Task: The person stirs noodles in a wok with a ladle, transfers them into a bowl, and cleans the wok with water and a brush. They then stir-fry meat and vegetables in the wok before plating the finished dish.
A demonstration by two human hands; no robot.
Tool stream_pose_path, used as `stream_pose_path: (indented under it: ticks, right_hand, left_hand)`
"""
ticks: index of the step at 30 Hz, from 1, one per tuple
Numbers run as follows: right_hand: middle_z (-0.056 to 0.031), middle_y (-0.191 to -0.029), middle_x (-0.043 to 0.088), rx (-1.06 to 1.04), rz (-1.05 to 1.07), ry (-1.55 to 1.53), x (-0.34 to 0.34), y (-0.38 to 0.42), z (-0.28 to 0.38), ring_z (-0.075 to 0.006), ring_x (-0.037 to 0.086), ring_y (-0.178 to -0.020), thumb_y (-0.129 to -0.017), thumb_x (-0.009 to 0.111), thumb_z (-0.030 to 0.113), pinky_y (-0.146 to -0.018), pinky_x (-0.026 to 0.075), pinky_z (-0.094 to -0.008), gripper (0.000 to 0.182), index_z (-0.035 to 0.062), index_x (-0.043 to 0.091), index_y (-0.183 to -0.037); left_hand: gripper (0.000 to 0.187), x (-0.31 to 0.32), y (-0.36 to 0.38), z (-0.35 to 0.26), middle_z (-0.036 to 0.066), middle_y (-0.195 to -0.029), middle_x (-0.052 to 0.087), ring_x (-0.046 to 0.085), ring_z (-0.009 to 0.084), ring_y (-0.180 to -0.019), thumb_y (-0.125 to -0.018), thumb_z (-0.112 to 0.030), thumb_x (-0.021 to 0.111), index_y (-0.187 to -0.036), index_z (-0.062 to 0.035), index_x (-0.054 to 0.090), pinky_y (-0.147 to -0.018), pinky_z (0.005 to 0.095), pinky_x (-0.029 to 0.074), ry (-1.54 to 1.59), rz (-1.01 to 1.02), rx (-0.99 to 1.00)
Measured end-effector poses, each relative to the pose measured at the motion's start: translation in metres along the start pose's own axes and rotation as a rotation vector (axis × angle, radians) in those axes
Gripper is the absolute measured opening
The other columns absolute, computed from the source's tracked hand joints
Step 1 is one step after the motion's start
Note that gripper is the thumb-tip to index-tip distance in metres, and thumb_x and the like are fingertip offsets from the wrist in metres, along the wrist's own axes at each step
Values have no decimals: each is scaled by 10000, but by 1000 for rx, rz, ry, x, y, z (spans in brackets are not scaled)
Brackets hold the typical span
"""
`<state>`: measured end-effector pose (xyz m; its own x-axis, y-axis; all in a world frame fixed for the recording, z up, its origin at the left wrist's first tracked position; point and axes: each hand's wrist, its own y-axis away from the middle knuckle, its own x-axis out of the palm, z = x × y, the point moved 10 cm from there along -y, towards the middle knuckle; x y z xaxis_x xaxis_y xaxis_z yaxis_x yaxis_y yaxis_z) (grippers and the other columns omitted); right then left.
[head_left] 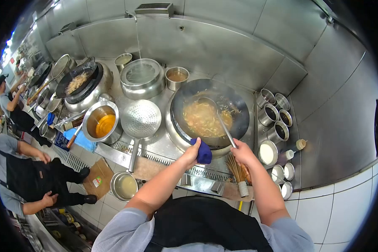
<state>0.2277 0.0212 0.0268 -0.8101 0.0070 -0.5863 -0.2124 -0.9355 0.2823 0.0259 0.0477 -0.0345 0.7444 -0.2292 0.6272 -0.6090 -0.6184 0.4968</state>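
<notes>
A large dark wok (pixel 191 90) sits on the round burner in front of me, with yellowish food (pixel 206 119) in broth inside it. My left hand (pixel 192 153) is closed on a folded purple cloth (pixel 203 152) at the wok's near edge. The handle of a metal ladle (pixel 226 129) is gripped in my right hand (pixel 242 153), and the ladle's bowl dips into the food. Just below my right hand, a bamboo brush (pixel 238 173) lies on the counter edge.
A perforated skimmer (pixel 141 119) and a pot of orange liquid (pixel 91 122) stand left of the wok. Several seasoning containers (pixel 268 152) line the right side. Water runs into a large pot (pixel 143 90) behind. One co-worker (pixel 33 178) is at the left, another (pixel 12 101) farther back.
</notes>
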Motion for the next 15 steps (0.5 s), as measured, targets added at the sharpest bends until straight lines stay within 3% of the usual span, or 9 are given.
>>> stream_pose_path:
  ticks: [1, 2, 3, 6, 8, 11, 14, 15]
  right_hand:
    - [-60, -628, 526, 77, 7, -88, -9, 16, 14, -166, 487, -394, -871, 521, 82, -328, 384, -310, 538, 89, 394, -1394]
    - [-27, -537, 457, 155, 13, -174, -15, 23, 20, -118, 440, -358, -885, 509, 66, -320, 363, -298, 545, 86, 366, -1411]
    - [-78, -697, 584, 155, -72, -86, -31, 17, 23, -182, 537, -462, -863, 541, 125, -367, 419, -326, 551, 108, 403, -1396]
    - [-65, -667, 563, 1, -245, 62, -59, -29, 27, -154, 506, -425, -876, 540, 149, -360, 417, -327, 508, 109, 432, -1370]
    - [-47, -622, 528, 171, -113, -3, -37, -47, 15, -144, 484, -407, -886, 536, 166, -352, 410, -316, 447, 103, 475, -1325]
    - [1, -586, 427, 267, 88, -289, 15, -22, 33, -108, 419, -385, -875, 538, 105, -346, 376, -282, 377, 91, 517, -1251]
    - [-51, -630, 532, 163, 156, -154, 19, 9, 49, -137, 473, -419, -875, 563, 129, -402, 448, -315, 465, 93, 478, -1330]
    - [-51, -630, 532, 168, 158, -156, 16, 22, 46, -137, 473, -419, -875, 563, 129, -402, 448, -315, 465, 93, 478, -1330]
  left_hand:
    - [598, -4, -2, 2, 89, -1056, 616, 639, 213, -900, -933, -572, 398, -1176, -32, 479, -773, 409, 542, -11, -52, -1]
    - [580, -11, -9, 7, 75, -981, 637, 646, 234, -862, -912, -611, 406, -1149, -92, 514, -706, 458, 545, 9, -99, 11]
    - [580, -10, -5, 9, 75, -981, 637, 646, 234, -862, -912, -611, 406, -1149, -92, 514, -706, 458, 545, 10, -101, 3]
    - [585, -8, 12, 9, 48, -948, 639, 641, 218, -837, -887, -668, 372, -1140, -165, 530, -648, 424, 539, 102, -86, 1]
    - [592, -2, 21, 3, 45, -944, 638, 638, 219, -829, -881, -675, 376, -1134, -164, 532, -641, 416, 536, 93, -20, 7]
    - [580, 7, 18, -1, 35, -923, 630, 625, 211, -784, -870, -677, 408, -1108, -164, 536, -609, 387, 525, 69, 62, -11]
    - [497, -6, 7, 2, 27, -926, 617, 605, 194, -783, -867, -634, 482, -1058, -178, 540, -580, 369, 504, 66, -197, -53]
    - [497, -8, 4, 5, 27, -926, 617, 605, 194, -783, -867, -634, 482, -1058, -178, 540, -580, 369, 504, 66, -200, -59]
